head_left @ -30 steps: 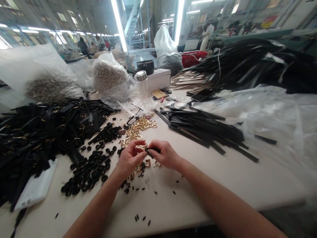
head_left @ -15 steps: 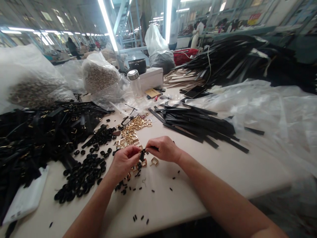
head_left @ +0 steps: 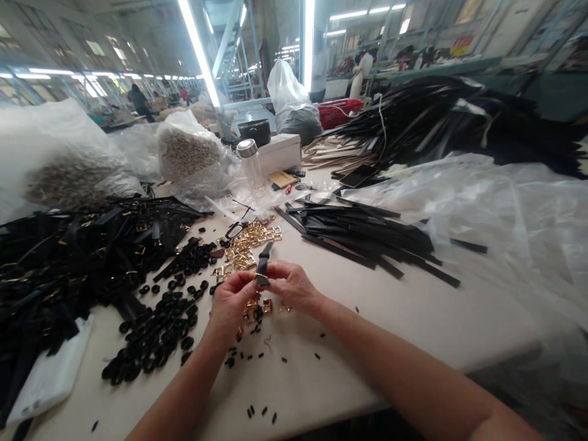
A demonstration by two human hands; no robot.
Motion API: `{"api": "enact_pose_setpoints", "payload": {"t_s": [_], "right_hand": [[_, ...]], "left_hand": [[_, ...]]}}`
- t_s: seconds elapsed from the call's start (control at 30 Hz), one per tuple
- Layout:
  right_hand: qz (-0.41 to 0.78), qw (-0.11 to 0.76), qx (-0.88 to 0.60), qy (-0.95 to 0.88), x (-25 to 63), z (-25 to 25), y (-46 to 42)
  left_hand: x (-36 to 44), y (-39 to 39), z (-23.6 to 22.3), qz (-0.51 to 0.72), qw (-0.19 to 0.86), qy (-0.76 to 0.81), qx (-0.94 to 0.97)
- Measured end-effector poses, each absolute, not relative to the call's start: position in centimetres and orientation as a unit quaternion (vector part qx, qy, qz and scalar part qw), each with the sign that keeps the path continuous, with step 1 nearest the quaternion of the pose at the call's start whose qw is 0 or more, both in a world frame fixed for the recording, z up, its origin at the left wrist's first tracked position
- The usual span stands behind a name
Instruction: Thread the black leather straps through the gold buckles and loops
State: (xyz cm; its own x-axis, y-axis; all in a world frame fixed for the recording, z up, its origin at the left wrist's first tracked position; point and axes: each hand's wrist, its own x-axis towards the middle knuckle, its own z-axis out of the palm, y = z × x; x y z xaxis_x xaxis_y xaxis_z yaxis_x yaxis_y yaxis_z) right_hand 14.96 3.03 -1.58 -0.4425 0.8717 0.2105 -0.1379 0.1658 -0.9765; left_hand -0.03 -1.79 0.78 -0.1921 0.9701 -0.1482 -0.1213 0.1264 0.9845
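Between both hands, over the middle of the table, is a short black strap (head_left: 264,260) with a gold buckle at its near end. My left hand (head_left: 233,298) is closed, pinching the strap's buckle end from the left. From the right, my right hand (head_left: 294,285) is closed on the same strap, its fingertips close to the left ones. The strap's free end points up and away. Gold buckles (head_left: 250,242) lie in a pile just beyond the hands, and a few more lie beneath them. Part of the held buckle is hidden by fingers.
Black loops (head_left: 154,334) are heaped at left, beside a large pile of buckled black straps (head_left: 92,245). Flat black strips (head_left: 349,226) lie right of centre. A glass bottle (head_left: 250,162), filled plastic bags (head_left: 188,147) and a white box (head_left: 280,153) stand behind. Plastic sheeting (head_left: 496,208) covers the right.
The right hand has turned and come in closer to the left. The strap, earlier mostly hidden in the right hand, now stands out beyond the fingers. The view has tipped slightly upward.
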Motion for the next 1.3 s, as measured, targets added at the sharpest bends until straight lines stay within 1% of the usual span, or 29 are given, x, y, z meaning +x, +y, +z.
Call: {"api": "enact_pose_setpoints", "payload": {"t_s": [0.07,0.13,0.3,0.37,0.47,0.57,0.63,0.7,0.83,0.87,0.93,1.0,1.1,1.17,1.23,1.3], "right_hand": [[0.659,0.446,-0.271,-0.542,14.7,-1.3,2.9],[0.696,0.446,-0.263,-0.497,14.7,-0.9,2.7],[0.694,0.459,-0.296,-0.470,14.8,-0.8,2.8],[0.659,0.463,-0.317,-0.501,15.0,-1.1,3.0],[0.550,0.457,-0.338,-0.612,15.3,-1.2,3.1],[0.433,0.421,-0.327,-0.727,15.6,-1.1,2.9],[0.393,0.398,-0.321,-0.764,15.7,-1.1,2.7],[0.418,0.386,-0.316,-0.760,15.7,-1.0,2.6],[0.611,0.334,-0.278,-0.661,15.6,-1.0,2.6],[0.644,0.322,-0.275,-0.637,15.5,-1.1,2.6],[0.660,0.320,-0.288,-0.615,15.4,-1.1,2.6],[0.632,0.335,-0.314,-0.625,15.4,-1.0,2.7],[0.566,0.354,-0.348,-0.658,15.6,-0.8,3.0],[0.531,0.368,-0.365,-0.671,15.8,-0.7,3.2],[0.509,0.383,-0.374,-0.674,15.9,-0.7,3.4],[0.501,0.388,-0.379,-0.674,15.9,-0.7,3.6]], "left_hand": [[0.3,-2.0,0.7,0.531,0.500,0.561,0.391],[0.5,-2.0,0.6,0.519,0.495,0.569,0.402],[0.6,-1.9,0.3,0.487,0.483,0.567,0.455],[0.1,-1.8,0.3,0.482,0.478,0.571,0.461],[-0.8,-1.6,0.6,0.503,0.485,0.570,0.432],[-1.4,-1.3,0.7,0.517,0.508,0.544,0.422],[-1.5,-1.2,0.7,0.510,0.514,0.540,0.429],[-1.4,-1.2,0.6,0.509,0.514,0.545,0.423],[-1.2,-1.3,0.6,0.532,0.537,0.527,0.389],[-1.2,-1.3,0.6,0.533,0.544,0.522,0.384],[-1.3,-1.2,0.9,0.527,0.551,0.515,0.392],[-2.0,-1.0,1.4,0.510,0.546,0.519,0.415],[-4.2,-0.8,2.7,0.521,0.494,0.550,0.426],[-6.3,-0.9,3.7,0.541,0.412,0.590,0.436],[-8.4,-1.2,4.6,0.488,0.317,0.642,0.499],[-9.8,-1.5,5.0,0.381,0.234,0.678,0.584]]}}
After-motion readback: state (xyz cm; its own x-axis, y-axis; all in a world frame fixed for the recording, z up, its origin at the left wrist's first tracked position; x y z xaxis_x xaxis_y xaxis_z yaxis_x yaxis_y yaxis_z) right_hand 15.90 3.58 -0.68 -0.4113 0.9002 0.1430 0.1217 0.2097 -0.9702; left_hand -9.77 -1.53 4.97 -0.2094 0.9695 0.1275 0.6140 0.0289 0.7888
